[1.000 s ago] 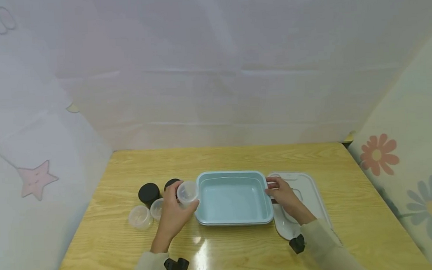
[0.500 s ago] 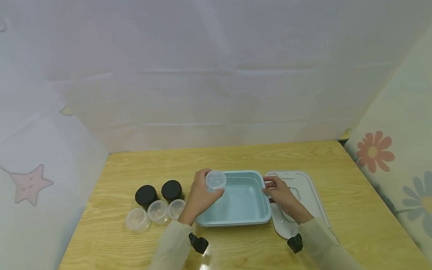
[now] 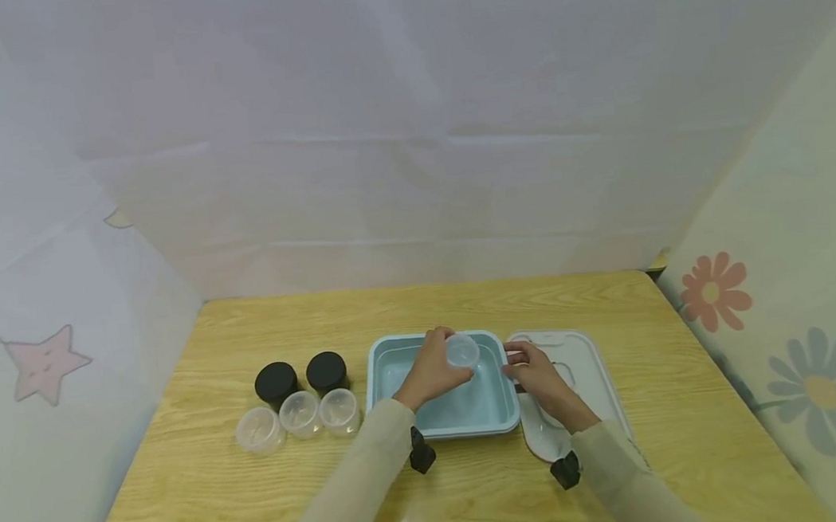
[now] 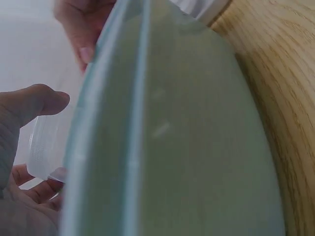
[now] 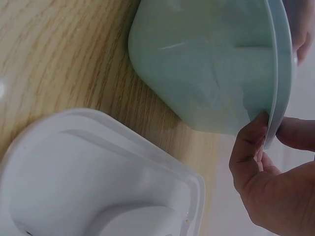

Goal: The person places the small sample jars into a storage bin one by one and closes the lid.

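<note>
My left hand (image 3: 432, 370) holds a small clear plastic cup (image 3: 462, 351) above the right half of a light blue basin (image 3: 463, 411). In the left wrist view the thumb and fingers lie on opposite sides of the cup (image 4: 45, 142), and the basin's wall (image 4: 197, 123) hides part of it. My right hand (image 3: 546, 379) pinches the basin's right rim. Its thumb (image 5: 295, 133) is on the inner side and the curled fingers are outside, as the right wrist view shows. The basin rests on the wooden table.
Left of the basin stand two jars with black lids (image 3: 327, 372) and several clear plastic cups (image 3: 259, 429). A white, lid-like panel (image 3: 601, 381) lies right of the basin, partly under the right forearm. A white sheet (image 3: 399, 182) hangs behind the table (image 3: 275, 501).
My left hand has carried the clear cup rightward from the basin's left edge to over its right half. The right hand has kept its grip on the rim.
</note>
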The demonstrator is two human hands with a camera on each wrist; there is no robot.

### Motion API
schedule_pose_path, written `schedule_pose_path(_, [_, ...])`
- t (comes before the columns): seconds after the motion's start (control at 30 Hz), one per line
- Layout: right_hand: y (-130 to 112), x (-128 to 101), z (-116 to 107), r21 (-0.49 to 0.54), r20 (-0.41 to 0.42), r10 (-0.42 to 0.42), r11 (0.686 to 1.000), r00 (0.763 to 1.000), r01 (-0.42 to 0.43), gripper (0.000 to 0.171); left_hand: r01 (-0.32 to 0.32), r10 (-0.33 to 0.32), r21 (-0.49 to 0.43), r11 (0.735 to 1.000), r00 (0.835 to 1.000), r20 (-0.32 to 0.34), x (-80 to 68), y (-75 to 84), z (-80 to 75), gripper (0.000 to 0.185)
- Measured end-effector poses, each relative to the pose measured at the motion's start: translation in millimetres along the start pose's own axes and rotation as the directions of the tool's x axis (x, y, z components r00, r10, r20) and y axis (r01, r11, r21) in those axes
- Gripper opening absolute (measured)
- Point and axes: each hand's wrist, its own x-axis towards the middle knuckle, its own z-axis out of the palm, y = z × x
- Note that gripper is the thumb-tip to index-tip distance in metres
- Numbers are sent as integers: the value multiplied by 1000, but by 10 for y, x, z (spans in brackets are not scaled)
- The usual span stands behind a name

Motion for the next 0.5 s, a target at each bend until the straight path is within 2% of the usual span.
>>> schedule_pose_path(0.2, [-9,-16,19,26,4,-19,999,1000,19,46,5,-8,79,997,999,34,96,-67,175,67])
schedule_pose_path(0.5, [-32,-32,23,20,-1,-26,999,1000,26,45,19,-24,116,993,999,41,121,-45,310,69])
